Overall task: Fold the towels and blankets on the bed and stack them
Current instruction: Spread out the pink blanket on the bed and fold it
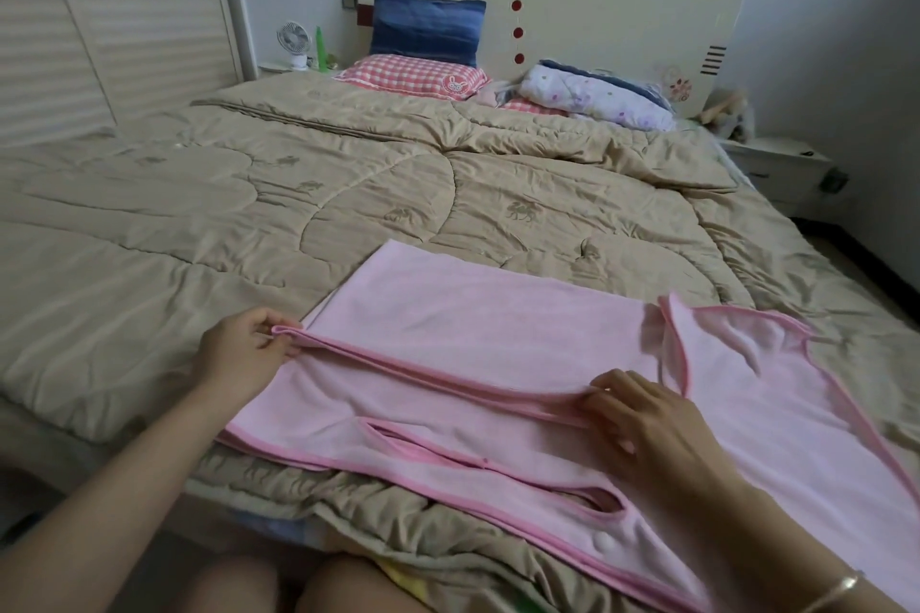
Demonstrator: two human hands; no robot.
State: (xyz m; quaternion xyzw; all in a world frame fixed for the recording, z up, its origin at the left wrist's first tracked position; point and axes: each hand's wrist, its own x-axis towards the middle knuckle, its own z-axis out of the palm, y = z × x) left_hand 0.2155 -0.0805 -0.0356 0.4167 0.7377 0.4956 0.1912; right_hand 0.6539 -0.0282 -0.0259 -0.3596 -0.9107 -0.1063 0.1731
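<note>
A pink towel (473,329) with darker pink trim lies spread across the near corner of the bed, partly doubled over on itself. My left hand (244,346) pinches the layered trimmed edges at the towel's left end. My right hand (642,418) pinches the same folded edge farther right, near the towel's middle. The towel's right part (776,393) lies rumpled and reaches to the frame's lower right. A flap with an oval opening (572,483) hangs toward me over the bed's edge.
A beige quilted comforter (298,194) covers the bed. Near the headboard sit a blue pillow (428,25), a pink checked pillow (418,75) and a rolled floral blanket (597,97). A white nightstand (776,164) stands at right, a wardrobe (99,15) at left.
</note>
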